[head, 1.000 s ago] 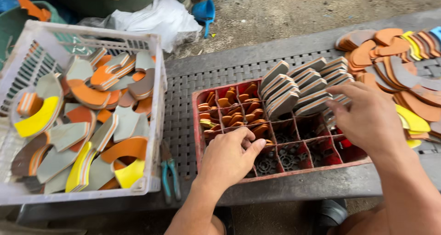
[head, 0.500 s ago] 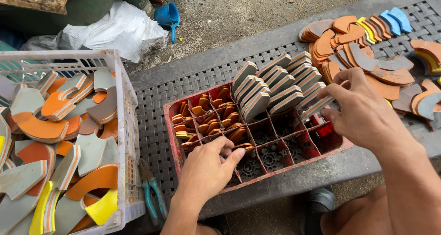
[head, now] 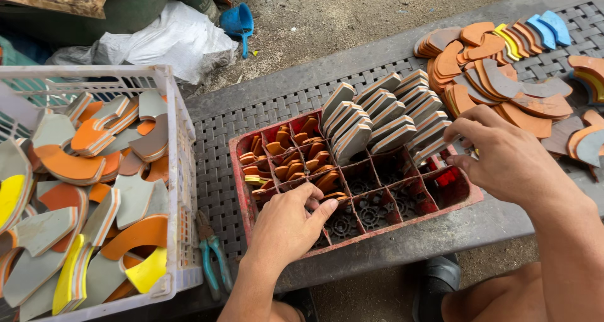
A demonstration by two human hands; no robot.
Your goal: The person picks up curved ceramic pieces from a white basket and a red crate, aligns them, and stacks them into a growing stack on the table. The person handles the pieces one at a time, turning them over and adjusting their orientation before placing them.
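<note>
Red divided tray (head: 402,224) sits center frame on a grey woven-pattern bench (head: 251,114), long axis running lower left to upper right, tilted a bit vs. the frame edge. Scuffed red plastic, grid of square cells w/ dark patterned bottoms showing in the bare ones.

Grey flat pieces (head: 371,117) stand on edge in the tray's upper-right cells, packed in rows, leaning toward upper left; pale edges w/ a thin orange layer. Small orange pieces (head: 296,155) fill the left cells, stacked on edge.

Right hand (head: 503,158) is at the tray's right end, fingers pinched narrow on the last grey piece of the lower row; what's between the tips is mostly hidden. Left hand (head: 286,224) rests on the tray's near-left side, fingers curled loosely, tips at the orange pieces in a cell; can't tell if it actually grips one.

Outward: pile of curved offcuts (head: 503,76), orange, grey, yellow, blue, fanned out upper right on the bench. White crate (head: 182,171) at left, full of bigger grey, orange, yellow curved pieces. Teal-handled pliers (head: 211,253) lie just beside the crate, lower left of the tray. Blue scoop (head: 239,23) and white bag (head: 170,35) on the ground, top of frame.
</note>
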